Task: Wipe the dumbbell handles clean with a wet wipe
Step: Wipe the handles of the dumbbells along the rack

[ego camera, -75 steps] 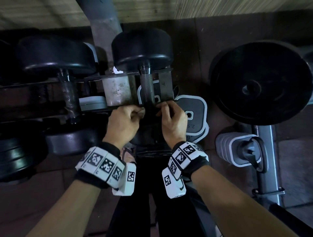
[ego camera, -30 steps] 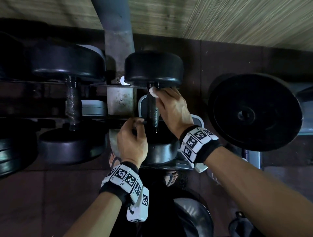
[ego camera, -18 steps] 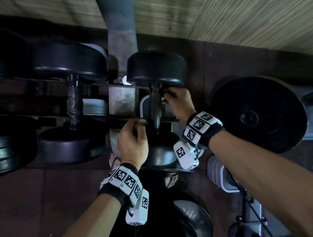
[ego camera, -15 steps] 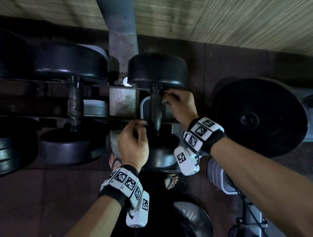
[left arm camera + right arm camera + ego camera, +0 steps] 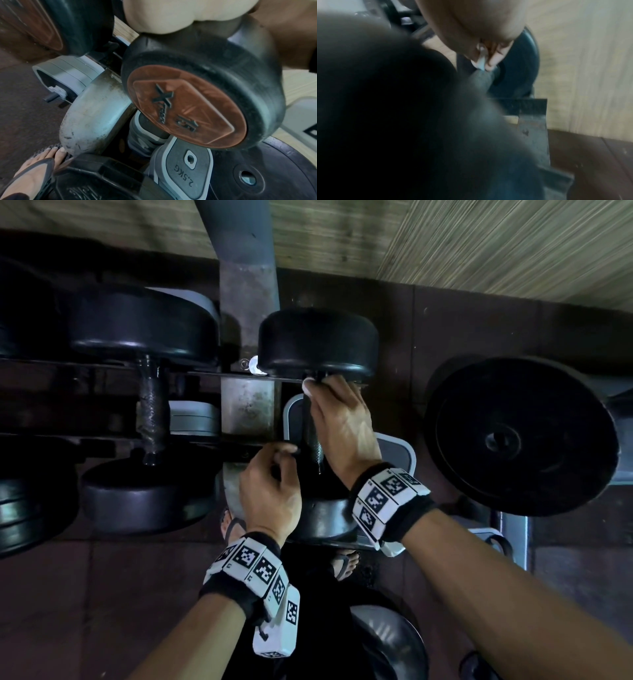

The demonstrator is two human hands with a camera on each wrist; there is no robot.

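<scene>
- both forearms reach forward and down from the bottom of the head view, bare, each wrist wrapped in a black band carrying white blocks with black square markers.
- the right hand (image 5: 342, 422) sits farther out than the left, back of the hand up, fingers curled down around a dark bar, with a bit of white pinched at the fingertips (image 5: 494, 60).
- the left hand (image 5: 270, 491) is nearer the body, knuckles up, fingers folded in a loose fist, thumb and forefinger pressed together at the front.
- what the left hand pinches cannot be made out.
- the two hands are close, not touching.
</scene>
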